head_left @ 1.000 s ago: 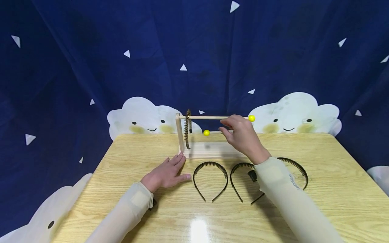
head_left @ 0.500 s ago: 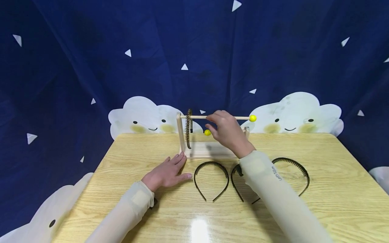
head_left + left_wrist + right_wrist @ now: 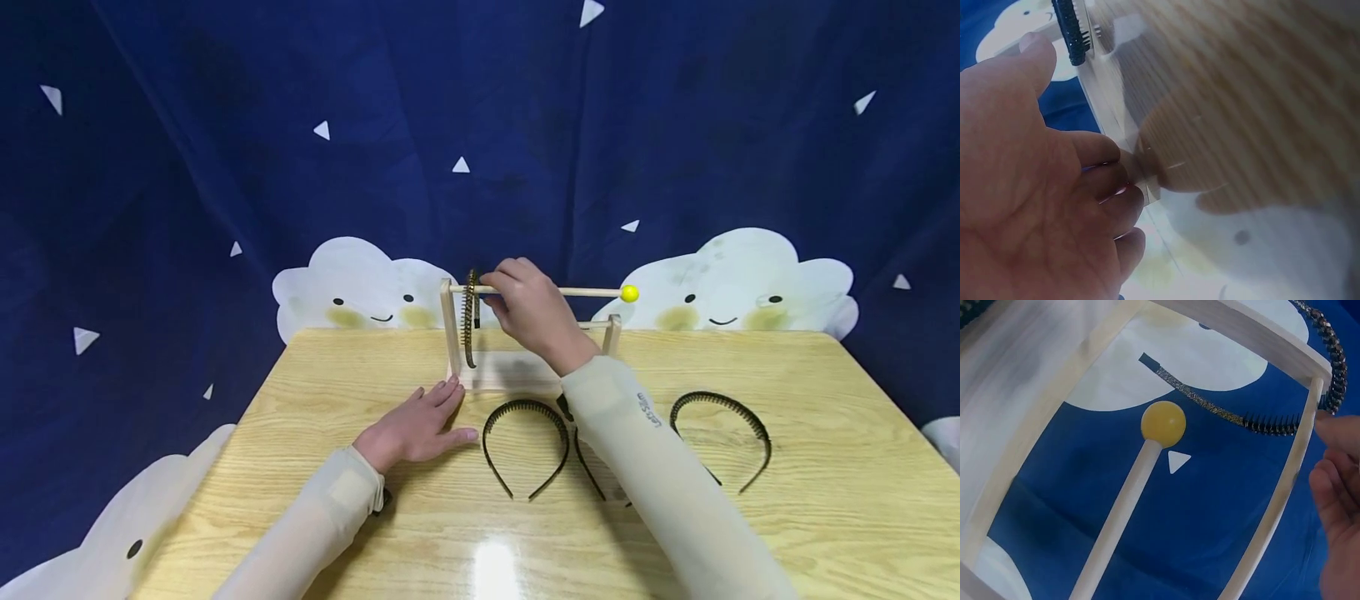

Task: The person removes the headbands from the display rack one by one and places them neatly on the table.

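Observation:
A brown toothed headband (image 3: 468, 325) hangs near the left end of the upper rod (image 3: 588, 292) of a wooden stand (image 3: 450, 329). My right hand (image 3: 534, 312) is raised at that rod, its fingertips right at the headband and thumb and forefinger spread a little apart. In the right wrist view, the fingers (image 3: 1335, 494) come in from the right edge beside the hanging headband (image 3: 1272, 425). My left hand (image 3: 415, 427) rests flat on the table with its fingertips at the stand's left base corner. The left wrist view shows its palm (image 3: 1035, 200) and slightly bent fingers.
On the table (image 3: 337, 375) lie a dark toothed headband (image 3: 527, 405), another headband (image 3: 588, 471) partly hidden by the right sleeve (image 3: 652, 467), and a third headband (image 3: 723, 398) to the right. A yellow ball (image 3: 1164, 424) caps the stand's lower rod (image 3: 1119, 515).
My right hand has moved left along the upper rod, from near its yellow ball end to the hanging headband. The left hand has stayed in place at the stand's base.

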Demonstrator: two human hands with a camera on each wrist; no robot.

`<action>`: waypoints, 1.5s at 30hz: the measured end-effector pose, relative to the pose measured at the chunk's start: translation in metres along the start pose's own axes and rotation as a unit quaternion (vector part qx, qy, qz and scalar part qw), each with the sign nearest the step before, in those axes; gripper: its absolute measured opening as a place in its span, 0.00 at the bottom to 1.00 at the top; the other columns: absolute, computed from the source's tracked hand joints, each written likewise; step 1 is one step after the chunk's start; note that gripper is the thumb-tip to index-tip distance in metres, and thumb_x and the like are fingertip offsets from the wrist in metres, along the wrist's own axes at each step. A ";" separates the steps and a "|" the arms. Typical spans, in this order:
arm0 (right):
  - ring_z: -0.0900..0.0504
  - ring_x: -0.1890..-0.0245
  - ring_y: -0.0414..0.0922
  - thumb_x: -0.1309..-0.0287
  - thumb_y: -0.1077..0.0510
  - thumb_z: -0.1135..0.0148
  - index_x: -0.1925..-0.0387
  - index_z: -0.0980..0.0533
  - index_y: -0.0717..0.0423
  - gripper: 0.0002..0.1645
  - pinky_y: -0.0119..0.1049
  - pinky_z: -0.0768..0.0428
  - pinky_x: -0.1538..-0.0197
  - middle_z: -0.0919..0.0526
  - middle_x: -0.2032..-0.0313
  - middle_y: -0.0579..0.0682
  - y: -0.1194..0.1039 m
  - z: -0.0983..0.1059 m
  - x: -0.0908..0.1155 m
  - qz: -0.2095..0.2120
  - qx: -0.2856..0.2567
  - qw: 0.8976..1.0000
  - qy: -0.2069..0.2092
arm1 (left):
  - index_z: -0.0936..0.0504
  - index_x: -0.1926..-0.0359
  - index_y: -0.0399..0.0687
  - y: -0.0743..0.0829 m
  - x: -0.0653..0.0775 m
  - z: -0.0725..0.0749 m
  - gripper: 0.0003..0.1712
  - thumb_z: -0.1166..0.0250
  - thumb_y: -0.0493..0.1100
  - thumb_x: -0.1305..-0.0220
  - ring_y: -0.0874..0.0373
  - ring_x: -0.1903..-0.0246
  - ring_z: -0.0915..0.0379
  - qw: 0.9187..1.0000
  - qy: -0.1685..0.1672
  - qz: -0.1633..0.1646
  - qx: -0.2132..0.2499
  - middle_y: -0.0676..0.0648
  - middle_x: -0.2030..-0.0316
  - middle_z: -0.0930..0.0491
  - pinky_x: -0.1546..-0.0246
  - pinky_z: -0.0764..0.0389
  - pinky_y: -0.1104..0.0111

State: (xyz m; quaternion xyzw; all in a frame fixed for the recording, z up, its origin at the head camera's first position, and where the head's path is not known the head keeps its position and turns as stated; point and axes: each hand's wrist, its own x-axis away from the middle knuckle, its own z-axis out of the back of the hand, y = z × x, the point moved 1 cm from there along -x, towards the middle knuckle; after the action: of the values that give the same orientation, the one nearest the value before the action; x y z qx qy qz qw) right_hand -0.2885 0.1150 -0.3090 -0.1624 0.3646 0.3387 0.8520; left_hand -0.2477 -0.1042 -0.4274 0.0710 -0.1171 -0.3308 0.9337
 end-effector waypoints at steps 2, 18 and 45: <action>0.22 0.61 0.51 0.44 0.67 0.26 0.57 0.15 0.63 0.12 0.41 0.19 0.55 0.18 0.62 0.54 -0.001 -0.001 -0.003 0.004 0.003 1.000 0.000 | 0.49 0.22 0.39 0.000 -0.001 0.000 0.52 0.55 0.73 0.28 0.45 0.24 0.58 1.000 -0.002 -0.002 0.000 0.39 0.22 0.57 0.26 0.52 0.47; 0.23 0.59 0.48 0.37 0.66 0.33 0.54 0.13 0.57 0.11 0.37 0.19 0.53 0.19 0.60 0.52 -0.009 -0.012 -0.018 -0.019 0.025 0.998 -0.062 | 0.47 0.22 0.38 -0.001 -0.002 0.000 0.50 0.54 0.71 0.27 0.44 0.24 0.57 1.000 0.002 -0.003 0.000 0.38 0.22 0.55 0.27 0.51 0.46; 0.17 0.58 0.51 0.38 0.71 0.35 0.57 0.13 0.59 0.12 0.40 0.15 0.54 0.13 0.54 0.56 -0.005 -0.004 -0.018 0.055 0.088 0.994 -0.020 | 0.49 0.21 0.39 0.000 -0.001 0.001 0.52 0.55 0.73 0.28 0.46 0.23 0.59 1.000 -0.009 0.006 0.007 0.39 0.22 0.58 0.26 0.52 0.48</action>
State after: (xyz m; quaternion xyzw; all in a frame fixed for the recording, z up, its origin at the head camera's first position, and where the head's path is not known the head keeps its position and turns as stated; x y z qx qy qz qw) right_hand -0.2963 0.1007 -0.2985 -0.0597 0.3842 0.3549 0.8502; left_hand -0.2489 -0.1037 -0.4267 0.0734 -0.1280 -0.3246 0.9343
